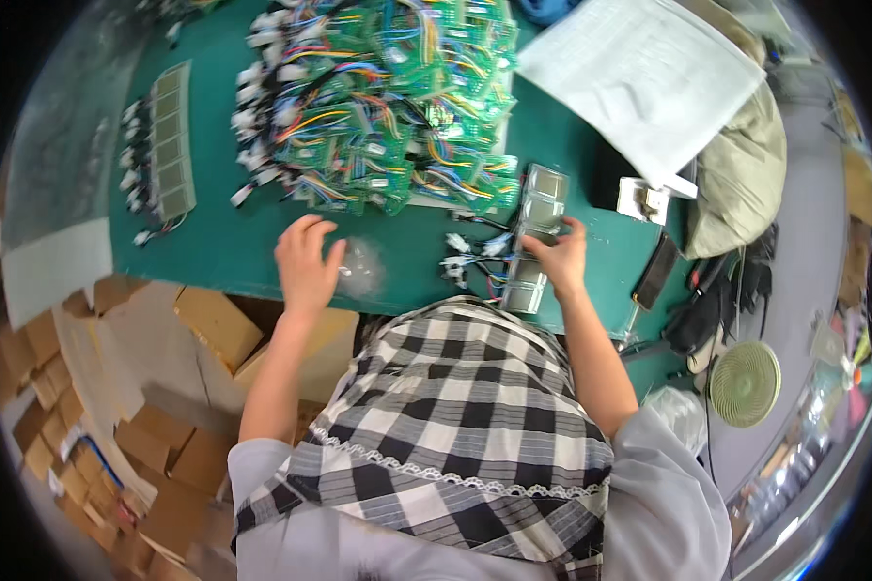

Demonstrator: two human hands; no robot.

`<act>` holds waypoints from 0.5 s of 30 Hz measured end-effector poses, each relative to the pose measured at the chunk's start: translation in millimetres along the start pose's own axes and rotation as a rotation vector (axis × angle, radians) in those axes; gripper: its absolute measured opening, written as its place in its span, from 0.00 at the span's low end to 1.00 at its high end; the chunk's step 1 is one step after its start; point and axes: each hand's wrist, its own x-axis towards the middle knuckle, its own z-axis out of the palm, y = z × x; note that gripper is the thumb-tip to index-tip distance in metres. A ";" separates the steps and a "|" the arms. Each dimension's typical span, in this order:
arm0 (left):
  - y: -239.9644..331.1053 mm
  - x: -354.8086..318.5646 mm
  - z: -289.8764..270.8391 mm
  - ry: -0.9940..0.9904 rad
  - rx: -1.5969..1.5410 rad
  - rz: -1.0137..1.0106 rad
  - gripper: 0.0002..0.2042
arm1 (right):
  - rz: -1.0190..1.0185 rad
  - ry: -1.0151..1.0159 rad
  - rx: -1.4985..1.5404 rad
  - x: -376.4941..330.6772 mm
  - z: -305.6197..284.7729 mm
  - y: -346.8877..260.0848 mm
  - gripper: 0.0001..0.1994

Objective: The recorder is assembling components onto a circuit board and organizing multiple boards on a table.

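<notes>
My left hand (307, 266) hovers at the table's near side, its fingers curved and apart, with nothing visible in them. Just right of it lies a crumpled piece of clear plastic (361, 269). My right hand (562, 257) is over a row of small square grey screen modules (544, 184), thumb and forefinger spread at the modules; whether they touch is hard to tell. Wires with white connectors (458, 243) run out from the left side of that row.
Green circuit boards (358, 145) with coloured wires are heaped on the green table (233, 257). A second module row (171, 145) lies left. At right are a white sheet (639, 77), a beige bag (746, 165), a black phone-like slab (656, 271) and a round green fan (744, 384). Cardboard boxes (218, 324) stand below left.
</notes>
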 end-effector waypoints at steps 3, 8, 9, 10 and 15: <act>22.9 16.8 -5.3 0.008 -0.157 0.102 0.10 | 0.062 -0.065 0.307 6.6 -8.5 5.1 0.24; 53.1 31.8 17.5 -0.189 -0.373 0.172 0.07 | -0.241 0.096 0.038 -5.6 16.8 17.9 0.27; 68.6 30.9 21.6 -0.298 -0.347 0.168 0.10 | -0.111 0.090 0.196 -14.8 20.1 11.3 0.29; 79.5 23.8 39.2 -0.487 -0.498 0.081 0.18 | 0.021 0.084 0.351 -20.2 20.2 5.1 0.31; 151.3 17.1 84.6 -0.987 -0.824 -0.221 0.42 | 0.422 -0.266 0.723 -14.7 -9.0 -10.4 0.29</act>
